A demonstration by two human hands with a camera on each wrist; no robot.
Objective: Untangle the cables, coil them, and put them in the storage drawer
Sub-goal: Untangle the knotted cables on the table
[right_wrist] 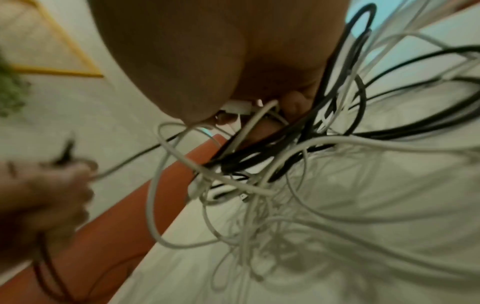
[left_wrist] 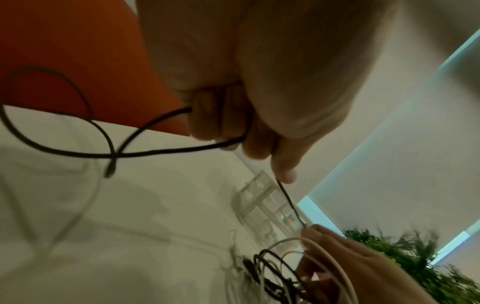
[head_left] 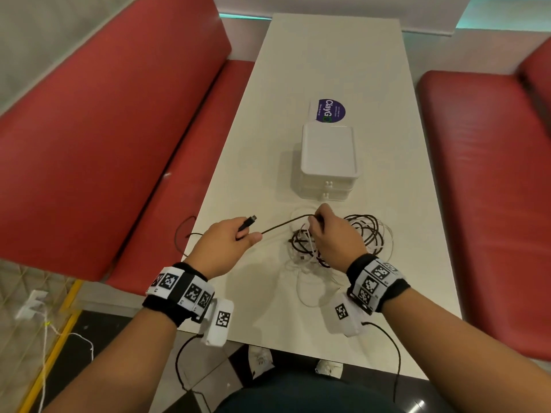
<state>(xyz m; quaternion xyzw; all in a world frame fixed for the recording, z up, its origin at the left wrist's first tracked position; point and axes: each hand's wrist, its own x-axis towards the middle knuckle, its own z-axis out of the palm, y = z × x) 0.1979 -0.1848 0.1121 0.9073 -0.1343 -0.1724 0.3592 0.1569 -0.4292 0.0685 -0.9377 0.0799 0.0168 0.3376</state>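
The left hand is closed round a black cable near its plug, which sticks out past the fingers; the end seems to be held this way so that a free length can be drawn clear of the knot; a slack loop of the same cable hangs behind the hand over the table edge; the right hand is curled over the tangle, its fingertips pinching the black cable where it enters the heap, apparently to steady the pile while the strand is pulled taut between both hands; black and white cables are still knotted together on the white table, just in front of the storage drawers, whose two drawers appear shut; nothing is judged to be coiled yet, so the work is taken to be at the untangling stage; the right palm hides much of the knot in the head view, and in the right-wrist view it cannot be told whether a white plug under the palm is also gripped; how many separate cables there are cannot be made out; both wrist views are blurred; red benches flank the table
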